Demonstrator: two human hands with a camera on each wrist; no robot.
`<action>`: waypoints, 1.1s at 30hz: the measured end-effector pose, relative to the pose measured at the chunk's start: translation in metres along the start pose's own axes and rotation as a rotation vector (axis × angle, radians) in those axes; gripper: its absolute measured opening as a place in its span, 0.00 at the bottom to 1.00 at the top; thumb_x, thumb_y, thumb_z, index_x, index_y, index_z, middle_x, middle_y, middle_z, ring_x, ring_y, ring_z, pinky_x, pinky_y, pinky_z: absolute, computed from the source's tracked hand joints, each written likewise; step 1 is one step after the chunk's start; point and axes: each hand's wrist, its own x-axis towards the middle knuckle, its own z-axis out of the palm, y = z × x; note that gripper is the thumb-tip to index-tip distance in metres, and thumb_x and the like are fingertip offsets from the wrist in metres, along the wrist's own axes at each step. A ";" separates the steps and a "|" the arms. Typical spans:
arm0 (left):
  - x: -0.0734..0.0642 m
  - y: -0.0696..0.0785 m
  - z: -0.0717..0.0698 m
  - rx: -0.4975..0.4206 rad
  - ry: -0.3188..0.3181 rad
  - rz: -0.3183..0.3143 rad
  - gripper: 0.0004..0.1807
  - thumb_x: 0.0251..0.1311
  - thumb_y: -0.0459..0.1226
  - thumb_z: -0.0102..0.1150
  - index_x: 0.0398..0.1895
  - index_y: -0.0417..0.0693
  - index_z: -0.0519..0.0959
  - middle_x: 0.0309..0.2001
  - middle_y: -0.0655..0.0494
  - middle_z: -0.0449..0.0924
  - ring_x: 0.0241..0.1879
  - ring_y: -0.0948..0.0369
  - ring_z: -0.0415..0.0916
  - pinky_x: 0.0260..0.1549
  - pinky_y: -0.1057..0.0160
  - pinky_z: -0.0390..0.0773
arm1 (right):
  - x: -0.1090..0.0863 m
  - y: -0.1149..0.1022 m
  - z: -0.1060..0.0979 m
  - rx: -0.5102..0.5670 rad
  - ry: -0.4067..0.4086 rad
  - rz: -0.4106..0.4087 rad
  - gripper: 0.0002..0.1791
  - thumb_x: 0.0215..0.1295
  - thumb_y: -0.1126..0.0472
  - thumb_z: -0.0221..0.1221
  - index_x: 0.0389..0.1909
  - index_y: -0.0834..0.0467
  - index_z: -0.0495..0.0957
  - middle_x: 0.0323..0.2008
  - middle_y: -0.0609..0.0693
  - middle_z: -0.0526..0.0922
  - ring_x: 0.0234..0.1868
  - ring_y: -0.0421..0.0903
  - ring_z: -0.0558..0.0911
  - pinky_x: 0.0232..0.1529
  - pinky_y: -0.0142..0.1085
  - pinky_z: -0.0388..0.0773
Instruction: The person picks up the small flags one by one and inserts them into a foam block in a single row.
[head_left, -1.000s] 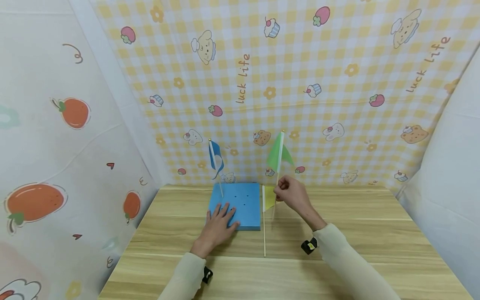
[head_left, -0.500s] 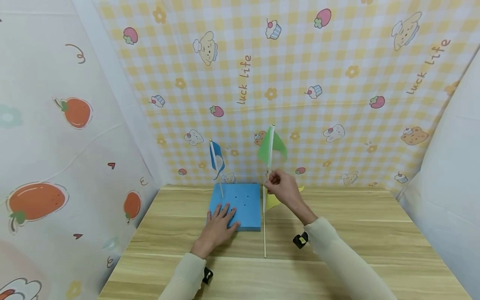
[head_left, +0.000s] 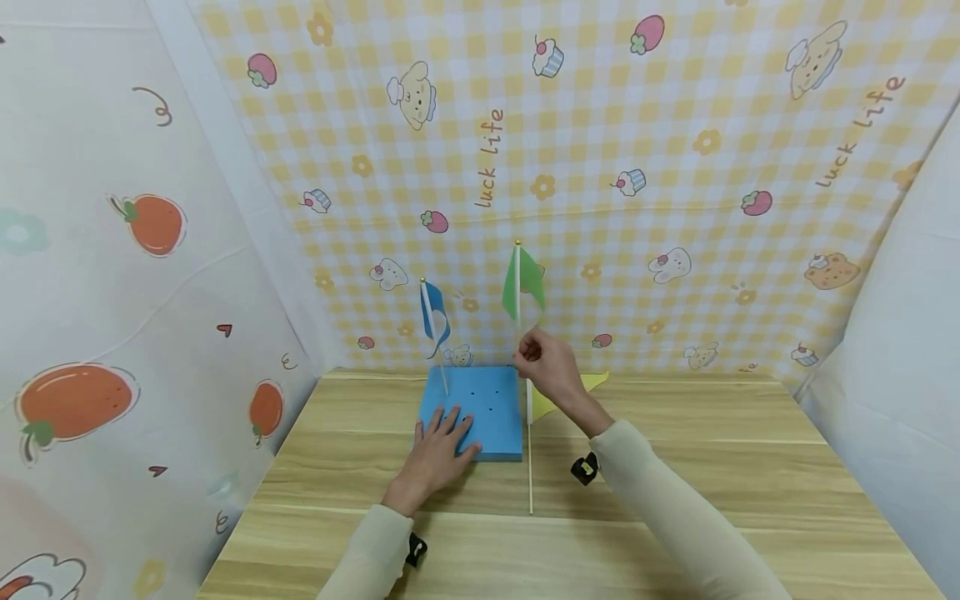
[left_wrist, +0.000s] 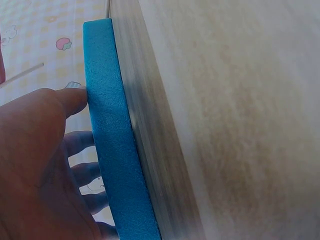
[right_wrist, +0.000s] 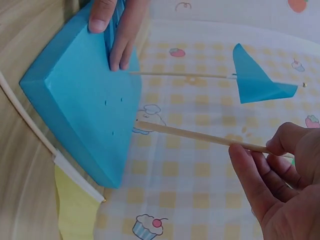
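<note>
A blue foam block (head_left: 498, 429) with several small holes lies on the table. My left hand (head_left: 435, 462) rests on its near left part, fingers spread flat on top, as the left wrist view (left_wrist: 40, 165) also shows from the side. A small blue flag (head_left: 433, 321) stands in the block's far left, tilted a little. My right hand (head_left: 551, 367) pinches the thin wooden stick (right_wrist: 200, 137) of a green flag (head_left: 522, 283) between thumb and fingers. That flag is upright, and the stick's lower end points at the block's holed top in the right wrist view.
A yellow flag (head_left: 543, 404) lies on the wooden table (head_left: 675, 467), its stick along the block's right side. Behind the table hangs a yellow checked cloth (head_left: 600, 125), and a white printed cloth (head_left: 150, 333) hangs at the left.
My right hand has carried the green flag leftward and slightly up, from right of the block toward its far right corner. My left hand and the blue flag have stayed put.
</note>
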 end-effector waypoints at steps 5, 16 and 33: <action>-0.001 0.001 -0.001 0.001 -0.007 -0.003 0.35 0.80 0.56 0.53 0.82 0.51 0.68 0.84 0.43 0.58 0.84 0.36 0.48 0.76 0.22 0.48 | 0.006 -0.001 0.007 -0.037 0.011 -0.048 0.03 0.72 0.66 0.64 0.36 0.58 0.81 0.32 0.54 0.88 0.29 0.45 0.88 0.36 0.39 0.88; 0.000 0.004 -0.002 -0.002 0.005 0.020 0.35 0.79 0.54 0.55 0.81 0.49 0.69 0.84 0.41 0.58 0.84 0.34 0.49 0.75 0.21 0.49 | 0.018 -0.002 0.021 -0.050 0.041 -0.092 0.04 0.71 0.67 0.65 0.35 0.59 0.81 0.32 0.55 0.88 0.32 0.48 0.88 0.37 0.42 0.87; -0.002 0.005 -0.006 -0.001 -0.010 -0.006 0.34 0.79 0.56 0.54 0.81 0.50 0.69 0.84 0.42 0.58 0.84 0.35 0.49 0.76 0.22 0.48 | 0.032 -0.006 0.044 -0.090 0.065 -0.153 0.03 0.70 0.66 0.66 0.35 0.57 0.82 0.31 0.53 0.88 0.32 0.46 0.87 0.36 0.40 0.86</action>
